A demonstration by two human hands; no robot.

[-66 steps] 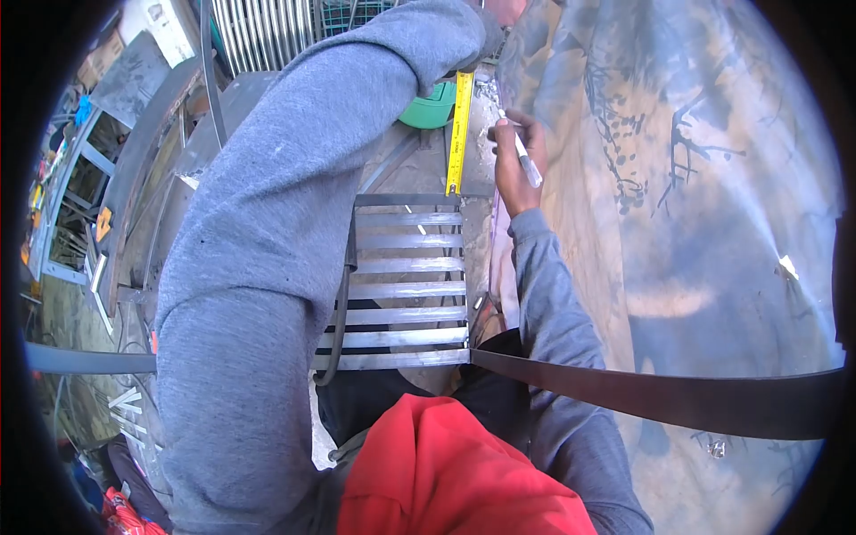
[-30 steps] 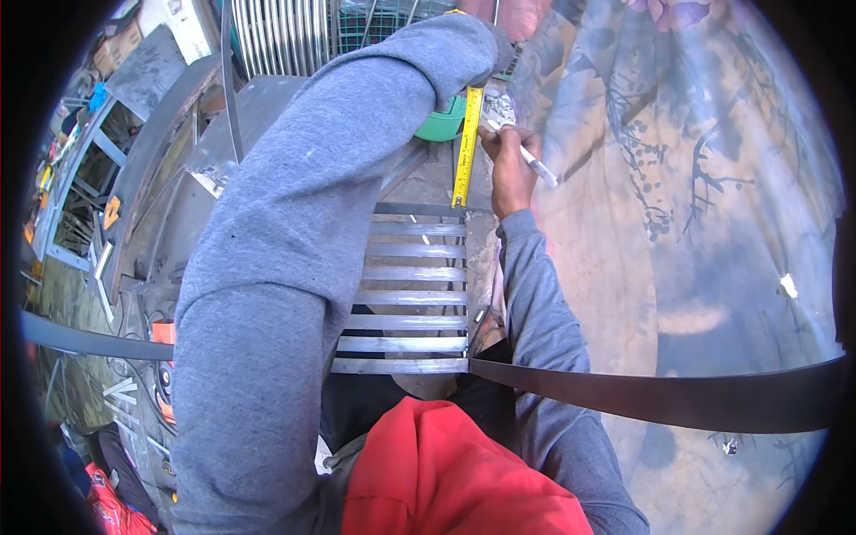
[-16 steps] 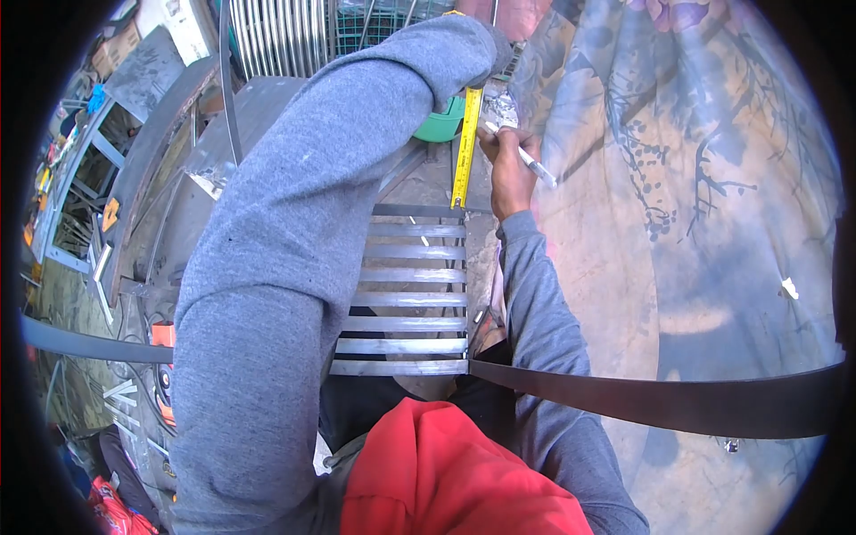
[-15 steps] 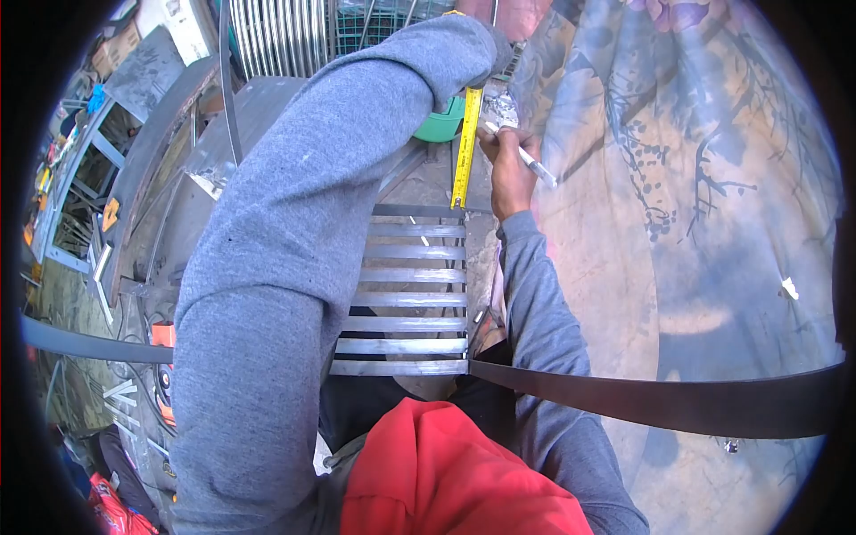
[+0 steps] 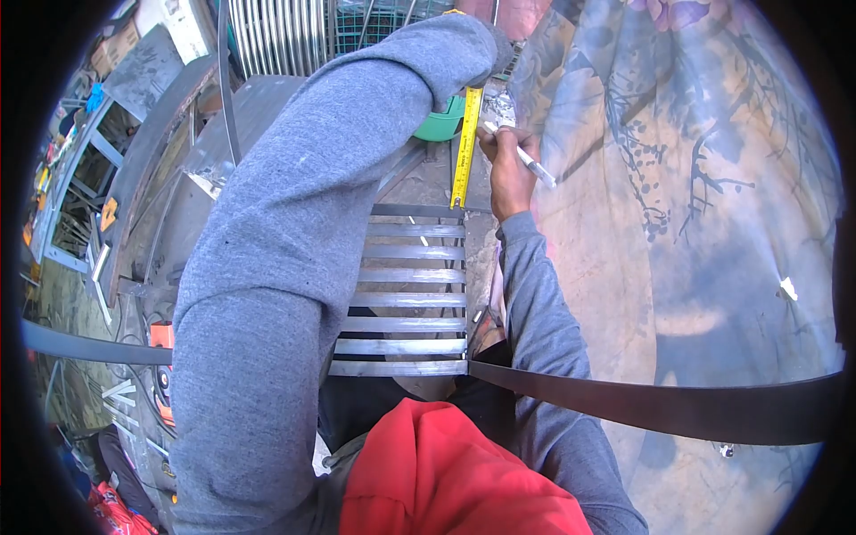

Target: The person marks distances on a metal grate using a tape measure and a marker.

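My right hand grips a white marker, with its tip close to the right edge of a yellow tape measure. The tape runs from under my left sleeve down to the top bar of a slatted metal frame. My left hand is hidden behind the grey sleeve's cuff near the tape's upper end. The frame lies flat in front of me, with several horizontal slats.
A long dark flat metal strip crosses the view near my body. A painted sheet covers the right side. A green basin sits behind the tape. Metal bars, frames and an orange tool are on the left.
My right hand has moved up and left with the marker, from beside the frame to the tape's edge. Over the last half second nothing visibly moves.
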